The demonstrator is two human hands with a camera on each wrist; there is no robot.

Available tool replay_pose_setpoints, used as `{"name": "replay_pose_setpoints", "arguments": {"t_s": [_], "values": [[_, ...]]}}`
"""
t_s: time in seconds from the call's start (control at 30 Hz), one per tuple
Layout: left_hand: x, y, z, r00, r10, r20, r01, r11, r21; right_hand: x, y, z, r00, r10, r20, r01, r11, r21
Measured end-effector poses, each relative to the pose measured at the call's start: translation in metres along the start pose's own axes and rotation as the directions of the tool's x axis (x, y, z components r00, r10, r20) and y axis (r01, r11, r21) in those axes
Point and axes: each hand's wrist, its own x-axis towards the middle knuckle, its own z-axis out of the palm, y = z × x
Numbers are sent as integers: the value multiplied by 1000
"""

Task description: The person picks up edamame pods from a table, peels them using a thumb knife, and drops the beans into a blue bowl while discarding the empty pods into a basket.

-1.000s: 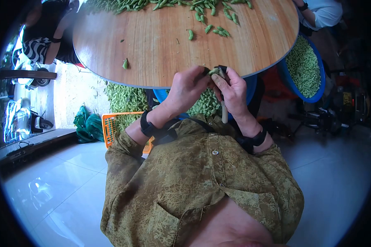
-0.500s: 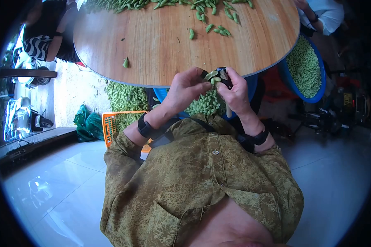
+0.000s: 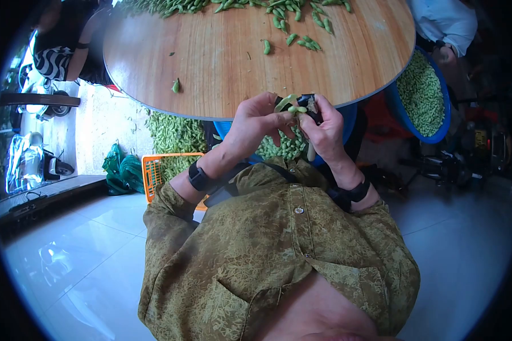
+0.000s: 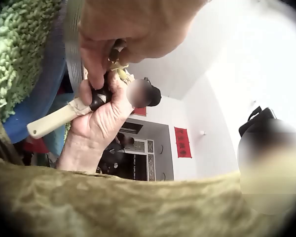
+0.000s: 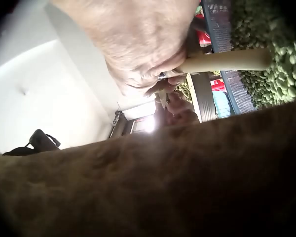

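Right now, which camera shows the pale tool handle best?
Left wrist: the pale handle shows nearly whole, gripped by the right hand. Right wrist shows its free end only; head, a sliver under the hand.

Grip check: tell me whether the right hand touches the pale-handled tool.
Touching. The left wrist view shows the right hand with fingers wrapped round the pale-handled tool, no gap.

The person wears an olive-gold, leaf-patterned shirt [image 3: 279,256] with small round buttons [image 3: 294,210], a chest pocket [image 3: 224,310] and long sleeves [image 3: 170,210], plus black wrist straps [image 3: 198,177] behind the left hand [image 3: 256,122] and right hand [image 3: 326,129].
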Motion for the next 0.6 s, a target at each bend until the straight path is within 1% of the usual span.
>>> {"name": "replay_pose_setpoints", "arguments": {"t_s": [0.07, 0.1, 0.13, 0.17, 0.2, 0.23, 0.27, 0.3, 0.33, 0.37, 0.4, 0.43, 0.47, 0.5, 0.53, 0.57, 0.6], "values": [[1, -3, 1, 997, 78, 8, -78, 996, 44, 0, 0, 1, 1000, 3, -3, -3, 1000, 9], [0, -5, 2, 997, 79, 8, -79, 996, 45, 0, 0, 1, 1000, 9, -6, -9, 1000, 18], [0, -7, 2, 992, 127, -13, -124, 980, 155, 0, 0, 1, 1000, 9, -6, -8, 1000, 18], [1, -9, 1, 984, 177, -29, -163, 951, 264, 0, 0, 1, 1000, 24, -3, -24, 998, 57], [3, -12, -1, 984, 176, -29, -163, 951, 264, 0, 0, 1, 999, 41, -1, -41, 994, 97], [6, -15, -5, 920, 392, 28, -354, 795, 492, -1, 1, 0, 999, 43, -2, -43, 994, 98], [8, -16, -7, 812, 567, 138, -497, 549, 671, 0, 2, -3, 997, 78, -18, -76, 993, 89], [8, -16, -8, 812, 567, 139, -499, 549, 670, 0, 4, -6, 993, 111, -35, -108, 991, 78], [8, -15, -10, 820, 563, 103, -475, 569, 672, 0, 8, -10, 996, 90, -21, -89, 996, 22], [7, -13, -13, 828, 557, 67, -449, 588, 672, 0, 7, -11, 996, 90, -22, -89, 996, 22], [4, -10, -12, 829, 555, 67, -448, 589, 672, -1, 3, -11, 993, 117, 15, -117, 993, 11], [-1, -5, -10, 884, 465, -44, -366, 748, 554, -2, -1, -11, 988, 144, 52, -144, 990, -1], [-7, 1, -9, 926, 352, -137, -271, 872, 409, -3, -3, -11, 988, 145, 51, -145, 989, 0], [-14, 8, -13, 926, 352, -137, -270, 871, 410, -3, -5, -10, 988, 128, 86, -124, 991, -41], [-23, 17, -22, 906, 422, -15, -308, 685, 661, -4, -6, -10, 986, 110, 121, -101, 992, -82], [-33, 28, -32, 884, 452, 122, -335, 427, 840, -4, -6, -11, 987, 106, 122, -97, 992, -81], [-46, 43, -42, 927, 329, 181, -268, 242, 933, -5, -5, -14, 986, 113, 123, -106, 992, -62]]}}
